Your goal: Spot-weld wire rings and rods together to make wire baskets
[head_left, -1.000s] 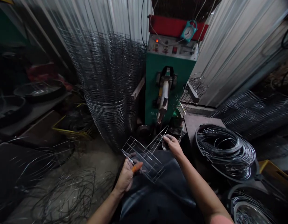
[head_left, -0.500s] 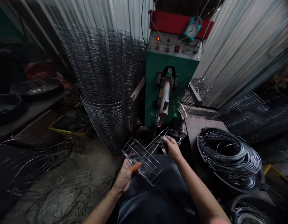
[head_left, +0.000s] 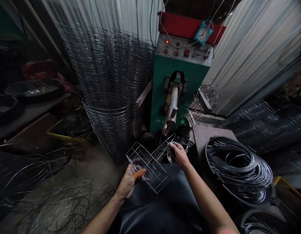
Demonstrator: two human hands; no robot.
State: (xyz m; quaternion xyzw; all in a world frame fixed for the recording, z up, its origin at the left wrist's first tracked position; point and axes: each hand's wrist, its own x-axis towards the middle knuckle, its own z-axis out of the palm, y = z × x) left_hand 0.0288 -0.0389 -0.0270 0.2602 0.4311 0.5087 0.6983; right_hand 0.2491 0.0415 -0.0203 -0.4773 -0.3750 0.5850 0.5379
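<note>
A small wire rack [head_left: 152,160] of crossed metal rods is held above the dark apron [head_left: 162,211] on my lap. My left hand [head_left: 130,180], with orange wrapping on the thumb, closes round the rack's near left edge. Thin wires stretch from the grid toward the upper right and come to a narrow end. My right hand [head_left: 179,153] pinches a wire beside that narrow end; whether this wire is joined to the rack I cannot tell. Just beyond the hands, the metal arm [head_left: 173,100] of a green machine [head_left: 195,73] points down, apart from the rack.
Tall stacks of wire rings [head_left: 107,113] stand left of the machine. A round tub [head_left: 209,165] of coiled wire sits at the right. Loose wire [head_left: 60,208] lies on the left floor, near a yellow crate [head_left: 55,128]. A teal clock [head_left: 203,33] hangs on the machine's top.
The view has shifted slightly. Both hands keep their grip, and the rack stays in nearly the same pose, a little further left in the picture.
</note>
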